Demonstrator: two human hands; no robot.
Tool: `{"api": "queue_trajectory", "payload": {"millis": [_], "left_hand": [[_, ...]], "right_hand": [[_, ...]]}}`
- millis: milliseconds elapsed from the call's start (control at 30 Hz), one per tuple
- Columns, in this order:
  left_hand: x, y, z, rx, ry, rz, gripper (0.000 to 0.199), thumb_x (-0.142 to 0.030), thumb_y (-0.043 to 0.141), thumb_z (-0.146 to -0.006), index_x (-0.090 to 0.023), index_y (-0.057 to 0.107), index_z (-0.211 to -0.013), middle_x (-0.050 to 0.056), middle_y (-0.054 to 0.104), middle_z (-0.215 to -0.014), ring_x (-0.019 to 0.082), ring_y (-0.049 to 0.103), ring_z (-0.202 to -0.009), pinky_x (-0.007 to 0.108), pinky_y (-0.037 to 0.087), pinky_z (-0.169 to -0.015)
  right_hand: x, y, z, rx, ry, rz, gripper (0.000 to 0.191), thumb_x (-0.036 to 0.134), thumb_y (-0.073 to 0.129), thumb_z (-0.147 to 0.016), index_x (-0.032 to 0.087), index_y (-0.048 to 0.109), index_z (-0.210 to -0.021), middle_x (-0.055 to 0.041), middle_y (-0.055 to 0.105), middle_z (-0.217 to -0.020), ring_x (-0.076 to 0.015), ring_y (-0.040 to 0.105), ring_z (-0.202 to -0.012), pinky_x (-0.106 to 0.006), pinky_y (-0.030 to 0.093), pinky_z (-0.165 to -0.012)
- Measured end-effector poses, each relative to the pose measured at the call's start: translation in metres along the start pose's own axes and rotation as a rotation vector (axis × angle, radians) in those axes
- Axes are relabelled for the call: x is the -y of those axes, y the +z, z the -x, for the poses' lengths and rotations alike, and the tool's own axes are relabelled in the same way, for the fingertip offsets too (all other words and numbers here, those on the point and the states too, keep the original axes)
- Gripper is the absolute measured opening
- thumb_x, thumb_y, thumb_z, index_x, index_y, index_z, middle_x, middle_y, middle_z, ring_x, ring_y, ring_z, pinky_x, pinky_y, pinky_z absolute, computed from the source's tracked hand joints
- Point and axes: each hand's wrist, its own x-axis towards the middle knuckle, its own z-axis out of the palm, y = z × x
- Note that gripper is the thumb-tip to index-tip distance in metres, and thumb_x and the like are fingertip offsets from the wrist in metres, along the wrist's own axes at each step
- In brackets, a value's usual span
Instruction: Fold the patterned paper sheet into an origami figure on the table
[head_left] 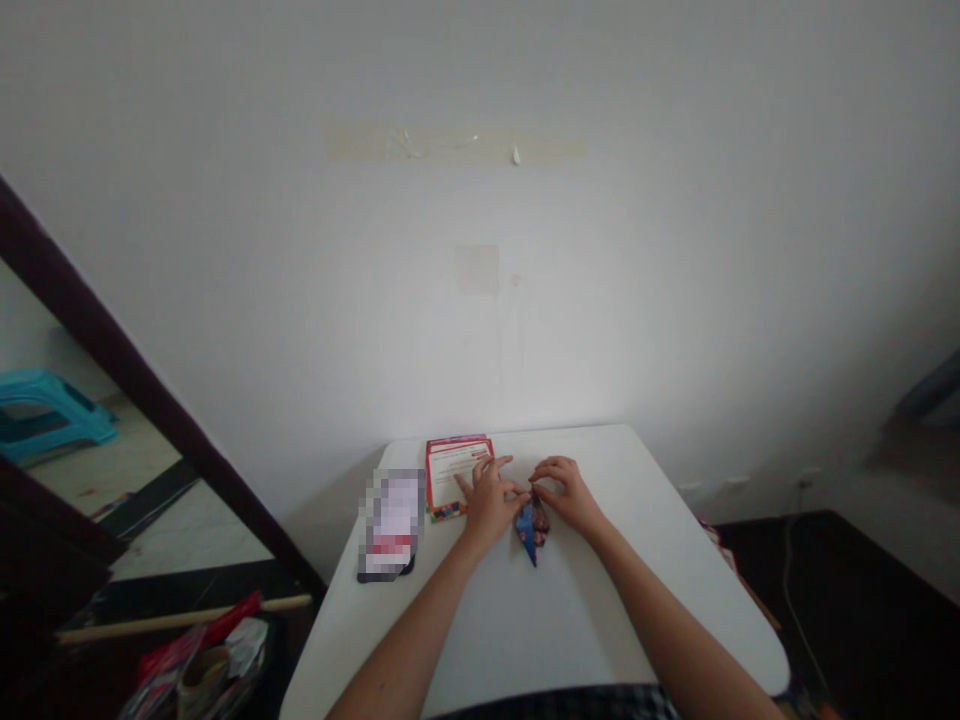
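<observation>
A piece of folded printed paper [532, 532], blue on one side and reddish brown on the other, lies on the white table [517, 640] with its point towards me. At its upper left edge, my left hand [489, 503] pinches it between thumb and finger, the other fingers spread. My right hand [568, 494] closes its fingertips on the top corner. The fingertips cover part of the paper's upper end. Just left of my left hand are flat printed sheets or cards [448, 478] with red borders, partly under its fingers.
A phone [391, 525], its screen blurred out, lies at the table's left side. The wall [480, 340] stands against the far edge. On the floor at lower left is a bag-lined bin [206, 665] beside a wooden stick [184, 620]. A blue stool [56, 410] shows at far left.
</observation>
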Motion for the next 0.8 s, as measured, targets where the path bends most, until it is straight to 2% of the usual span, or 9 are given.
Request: {"api": "queue_trajectory", "payload": {"millis": [200, 567, 700, 800], "left_hand": [[-0.0017, -0.0001, 0.0005, 0.003, 0.001, -0.011, 0.003, -0.036, 0.074, -0.075, -0.033, 0.075, -0.076, -0.004, 0.050, -0.143, 0.032, 0.028, -0.138, 0.075, -0.002, -0.107], [0.0024, 0.0016, -0.0023, -0.059, -0.036, 0.026, 0.006, -0.037, 0.070, -0.079, -0.036, 0.075, -0.078, -0.005, 0.052, -0.140, 0.031, 0.032, -0.136, 0.076, 0.003, -0.107], [0.0031, -0.0027, -0.0039, -0.070, -0.075, 0.033, 0.008, -0.038, 0.069, -0.080, -0.035, 0.076, -0.080, -0.003, 0.053, -0.140, 0.031, 0.033, -0.135, 0.074, 0.006, -0.109], [0.0040, -0.0034, -0.0050, -0.078, -0.078, 0.045, 0.009, -0.038, 0.068, -0.081, -0.036, 0.076, -0.082, -0.002, 0.054, -0.139, 0.030, 0.035, -0.133, 0.074, 0.006, -0.109]], "right_hand": [[-0.0018, 0.0019, -0.0004, -0.004, 0.029, -0.020, 0.009, 0.030, 0.067, -0.077, 0.025, 0.071, -0.084, -0.0051, 0.067, -0.101, -0.0235, 0.055, -0.108, -0.042, 0.039, -0.100], [-0.0080, 0.0027, -0.0005, -0.025, 0.053, -0.004, 0.016, 0.034, 0.066, -0.079, 0.025, 0.071, -0.091, -0.0049, 0.069, -0.098, -0.0225, 0.057, -0.104, -0.041, 0.039, -0.098], [-0.0097, 0.0053, 0.0014, 0.003, 0.049, 0.017, 0.011, 0.033, 0.067, -0.079, 0.024, 0.072, -0.079, -0.0061, 0.068, -0.098, -0.0228, 0.057, -0.104, -0.041, 0.040, -0.098], [-0.0085, 0.0053, 0.0024, 0.018, 0.041, 0.026, 0.009, 0.032, 0.067, -0.079, 0.025, 0.072, -0.079, -0.0060, 0.068, -0.100, -0.0228, 0.056, -0.106, -0.040, 0.041, -0.098]]}}
